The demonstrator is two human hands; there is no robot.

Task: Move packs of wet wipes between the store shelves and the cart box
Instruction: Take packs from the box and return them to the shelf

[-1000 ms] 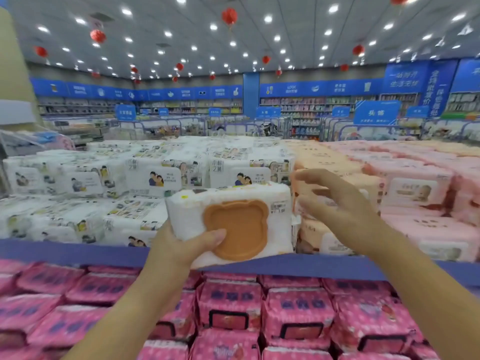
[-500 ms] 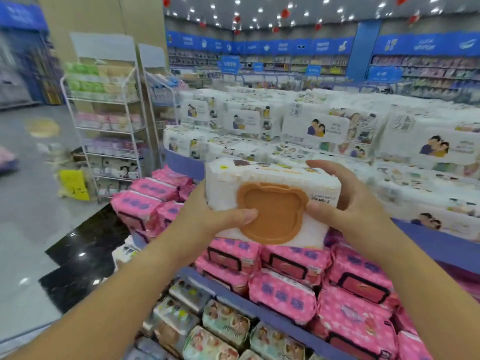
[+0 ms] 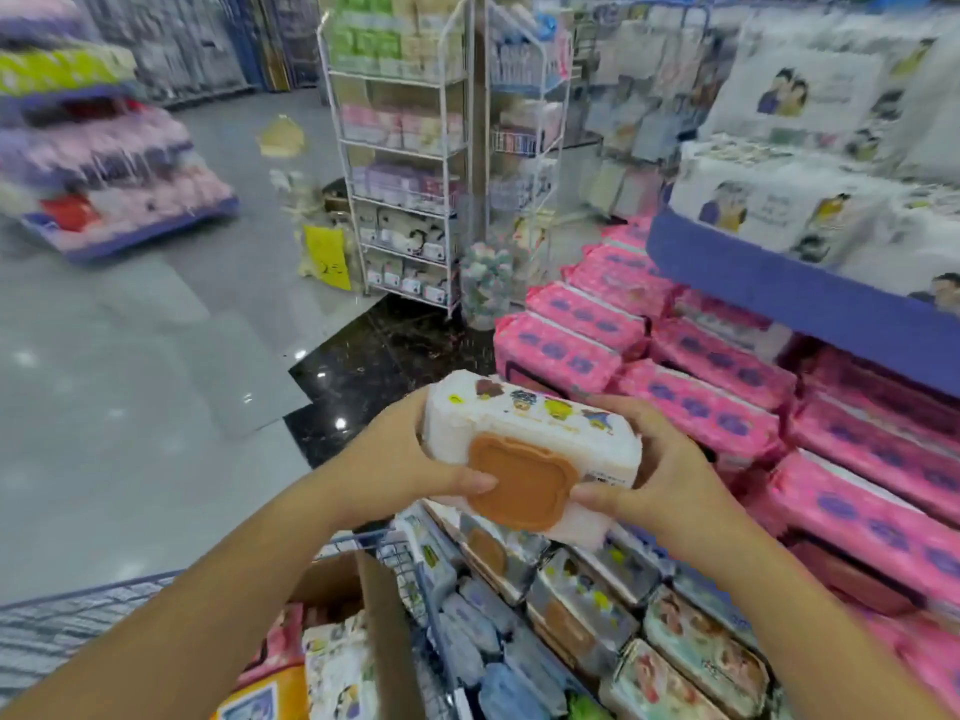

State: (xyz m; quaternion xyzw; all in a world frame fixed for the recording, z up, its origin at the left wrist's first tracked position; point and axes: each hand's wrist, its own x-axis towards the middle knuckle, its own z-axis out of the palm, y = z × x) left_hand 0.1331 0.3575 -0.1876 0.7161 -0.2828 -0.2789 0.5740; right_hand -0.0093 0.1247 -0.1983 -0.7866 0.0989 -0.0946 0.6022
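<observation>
Grey polished floor [image 3: 130,407] fills the left of the view, an open aisle with room for a cart. Tiered store shelves [image 3: 779,288] with blue edging climb on the right. Pink soft-plastic packs [image 3: 701,407] lie flat in overlapped rows on the middle tier, faces up, probably so shoppers can read them. A tall white wire rack [image 3: 405,163] stands at the aisle end, well apart from the hands.

At the bottom edge a blue wire cart [image 3: 415,574] sits just beside the lowest shelf, parked close, I judge, to keep each carry short. Inside it a brown cardboard box [image 3: 374,605] stands open, one flap raised, with packs already in it.

Held in the air, higher in view than the box and toward the shelf side, is a white pack of wet wipes [image 3: 535,433] with cartoon print. The left hand [image 3: 395,459] clamps one short end and the right hand [image 3: 660,475] the other, thumbs across the front. That two-handed grip suits a soft, squashy pack. Both thumb tips lie at the edge of its brown bear-shaped plastic lid [image 3: 522,483]. Lowering the pack into the box looks like the next step.
</observation>
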